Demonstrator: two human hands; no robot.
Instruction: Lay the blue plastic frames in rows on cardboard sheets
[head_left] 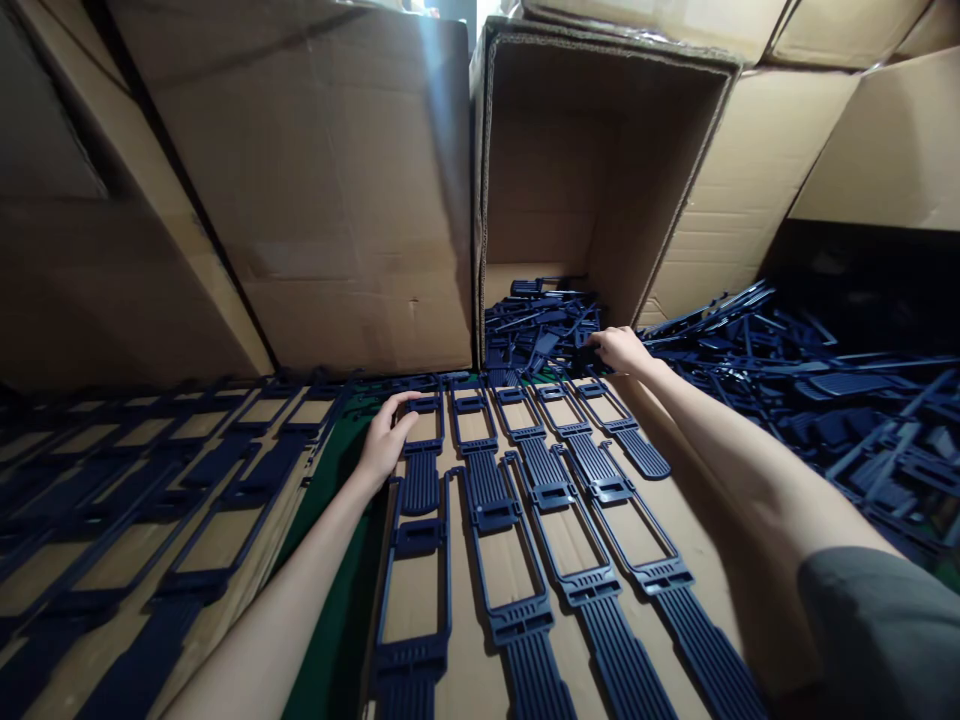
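Dark blue plastic frames with ribbed tongues lie in rows on a cardboard sheet. My left hand is at the leftmost frame of the far row, its index finger along the top end and its thumb lower down, closed about the left edge. Farther right, my right hand reaches to the mouth of an open carton, beside a heap of loose plastic parts. Its fingers are pinched together at the heap's right edge; what is between them blends into the dark parts.
More frames lie in rows on another cardboard layer at the left. Green surface shows between the two layouts. A large heap of loose blue parts spreads along the right. A closed carton stands behind my left hand.
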